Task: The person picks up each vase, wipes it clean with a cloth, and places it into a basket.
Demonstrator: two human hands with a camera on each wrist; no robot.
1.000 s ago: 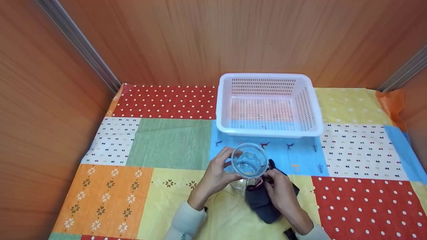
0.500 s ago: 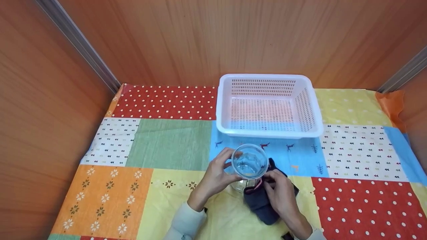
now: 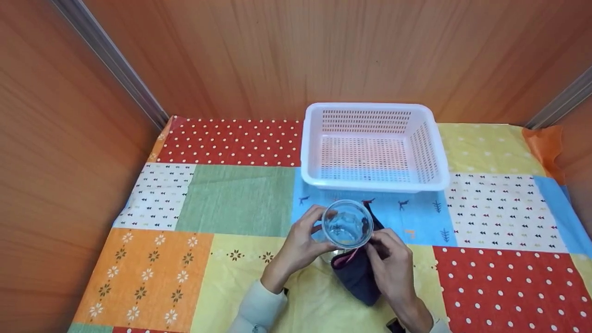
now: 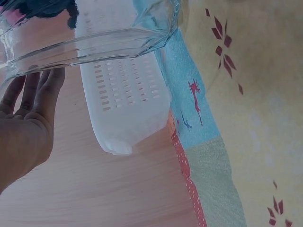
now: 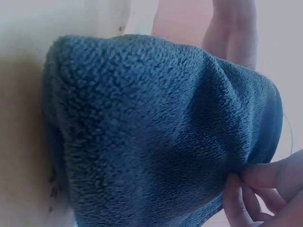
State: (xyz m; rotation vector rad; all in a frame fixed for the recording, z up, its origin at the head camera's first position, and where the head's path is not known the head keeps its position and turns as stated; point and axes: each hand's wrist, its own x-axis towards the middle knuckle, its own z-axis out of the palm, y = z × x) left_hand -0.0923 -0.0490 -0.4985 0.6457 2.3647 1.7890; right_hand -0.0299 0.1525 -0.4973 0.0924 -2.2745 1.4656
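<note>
My left hand (image 3: 301, 238) grips a clear glass cup (image 3: 348, 226) around its side, with the round mouth facing the head camera. Thumb and fingers sit on opposite sides of it just under the rim. A dark navy cloth (image 3: 358, 277) with a pink underside hangs against the cup's right side. My right hand (image 3: 391, 259) pinches this cloth close to the cup's rim. The right wrist view shows the cloth's fluffy surface (image 5: 142, 118), bunched at the pinch of thumb and fingers (image 5: 260, 175). The cloth hides part of the cup's lower side.
A white perforated plastic basket (image 3: 444, 171) stands beyond the hands, near the wooden back wall (image 3: 277, 55). A patchwork-print cloth (image 3: 245, 199) covers the table. Wooden panels (image 3: 69, 162) rise on the left and right sides.
My right hand has shifted slightly, bringing the navy cloth closer around the cup; a strip of it now rises along the cup's far right side. The left hand keeps its grip.
</note>
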